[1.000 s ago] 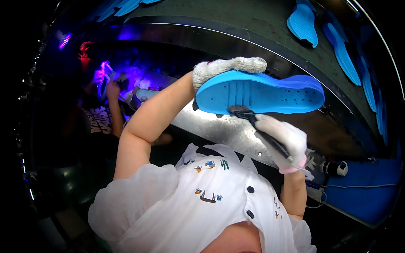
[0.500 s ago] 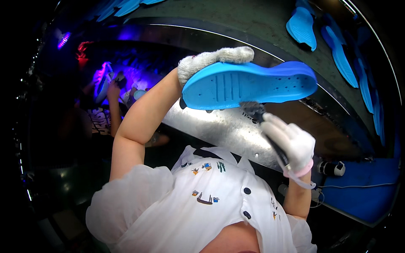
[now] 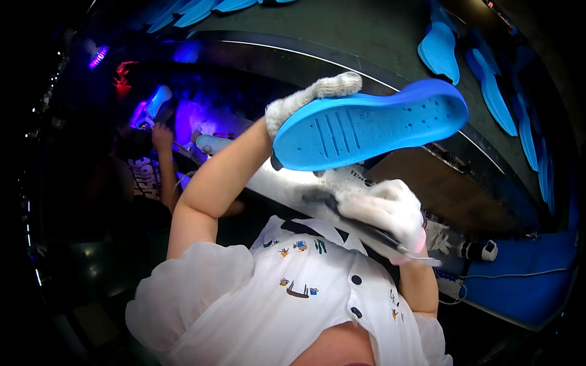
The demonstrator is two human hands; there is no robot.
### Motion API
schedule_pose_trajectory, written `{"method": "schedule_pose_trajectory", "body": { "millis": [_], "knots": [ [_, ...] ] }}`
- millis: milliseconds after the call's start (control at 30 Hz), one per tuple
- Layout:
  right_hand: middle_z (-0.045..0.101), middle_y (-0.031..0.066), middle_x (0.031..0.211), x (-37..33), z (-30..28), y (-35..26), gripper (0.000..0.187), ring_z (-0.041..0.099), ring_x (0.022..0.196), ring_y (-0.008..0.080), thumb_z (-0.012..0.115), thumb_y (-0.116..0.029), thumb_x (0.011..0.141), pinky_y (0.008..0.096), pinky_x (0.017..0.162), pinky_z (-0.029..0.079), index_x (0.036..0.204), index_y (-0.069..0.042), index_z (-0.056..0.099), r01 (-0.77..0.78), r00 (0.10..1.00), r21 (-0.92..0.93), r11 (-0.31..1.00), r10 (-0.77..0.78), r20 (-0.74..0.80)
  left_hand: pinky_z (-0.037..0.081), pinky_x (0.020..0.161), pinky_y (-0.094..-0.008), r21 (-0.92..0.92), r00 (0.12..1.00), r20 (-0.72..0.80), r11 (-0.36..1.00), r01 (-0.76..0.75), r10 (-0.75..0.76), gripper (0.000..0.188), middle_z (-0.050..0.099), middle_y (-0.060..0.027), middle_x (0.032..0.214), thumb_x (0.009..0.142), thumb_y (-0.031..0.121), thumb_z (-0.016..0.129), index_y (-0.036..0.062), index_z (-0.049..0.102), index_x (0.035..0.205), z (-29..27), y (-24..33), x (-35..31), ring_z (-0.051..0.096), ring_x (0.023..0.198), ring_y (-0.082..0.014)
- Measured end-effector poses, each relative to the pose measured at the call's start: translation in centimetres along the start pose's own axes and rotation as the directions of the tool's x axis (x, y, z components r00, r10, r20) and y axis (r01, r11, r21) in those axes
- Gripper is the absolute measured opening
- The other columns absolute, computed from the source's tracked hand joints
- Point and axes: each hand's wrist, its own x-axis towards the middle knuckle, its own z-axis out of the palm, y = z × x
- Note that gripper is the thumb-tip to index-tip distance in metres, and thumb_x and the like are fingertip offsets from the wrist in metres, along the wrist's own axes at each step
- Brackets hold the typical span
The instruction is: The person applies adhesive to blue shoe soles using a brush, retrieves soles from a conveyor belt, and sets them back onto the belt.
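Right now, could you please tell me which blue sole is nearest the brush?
The blue sole held in the gloved left hand, above the brush in the right hand; the upper-right soles lie farther off.

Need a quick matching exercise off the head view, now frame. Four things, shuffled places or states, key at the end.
Things
1. Sole
2. Brush
3. Cable
4. Lamp

Places or states
A. Glowing pink-violet, upper left of the picture
B. In the right grip
C. Across the blue surface, lower right
D. In the left grip, pitted and grooved face showing

Pairs: 1-D, 2-B, 3-C, 4-A
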Motion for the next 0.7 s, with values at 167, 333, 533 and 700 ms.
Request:
{"method": "schedule_pose_trajectory", "body": {
  "millis": [167, 333, 533, 700],
  "knots": [
    [0.077, 0.0077, 0.09, 1.3, 0.0, 1.3, 0.029, 0.066, 0.071, 0.0206, 0.078, 0.01, 0.07, 0.0332, 0.07, 0.049, 0.094, -0.006, 0.075, -0.312, 0.8, -0.138, 0.94, 0.181, -0.572, 0.061, 0.093, -0.0494, -0.274, 0.95, 0.31, 0.956, 0.106, -0.017, 0.088, 0.06, -0.0175, 0.137, 0.089, 0.071, 0.063, 0.0096, 0.044, 0.15, 0.9, -3.7, -1.0, 0.068, 0.114, -0.0289],
    [0.077, 0.0069, 0.101, 0.5, 1.6, 2.6, 0.031, 0.066, 0.079, 0.0202, 0.082, -0.005, 0.07, 0.0327, 0.075, 0.05, 0.101, -0.01, 0.078, -0.082, 0.899, -0.415, 0.906, -0.112, -0.424, 0.061, 0.094, -0.0486, -0.303, 0.976, 0.212, 0.953, 0.014, 0.053, 0.097, 0.058, -0.0218, 0.137, 0.085, 0.078, 0.061, 0.0075, 0.043, 0.149, 1.9, -4.7, -0.2, 0.068, 0.111, -0.0331],
    [0.072, 0.0181, 0.097, -2.7, 0.6, 1.2, 0.034, 0.066, 0.08, 0.0195, 0.068, 0.013, 0.075, 0.0303, 0.075, 0.055, 0.108, 0.003, 0.067, -0.043, 0.558, 0.415, 0.909, 0.366, -0.744, 0.06, 0.08, -0.0498, -0.205, 0.713, 0.698, 0.972, 0.115, 0.063, 0.097, 0.055, -0.0305, 0.136, 0.095, 0.081, 0.03, 0.0028, 0.038, 0.152, 1.3, 7.6, 12.4, 0.066, 0.108, -0.0409],
    [0.072, 0.0204, 0.114, -4.0, 1.6, 1.6, 0.026, 0.069, 0.079, 0.016, 0.074, -0.002, 0.089, 0.0252, 0.069, 0.057, 0.112, 0.005, 0.065, -0.165, 0.499, 0.583, 0.795, 0.577, -0.647, 0.038, 0.119, -0.0526, 0.123, 0.921, 0.341, 0.963, -0.241, 0.187, 0.078, 0.046, -0.0184, 0.157, 0.103, 0.056, 0.04, 0.0, 0.03, 0.157, 1.6, 9.1, 20.3, 0.044, 0.144, -0.0386]
  ]
}}
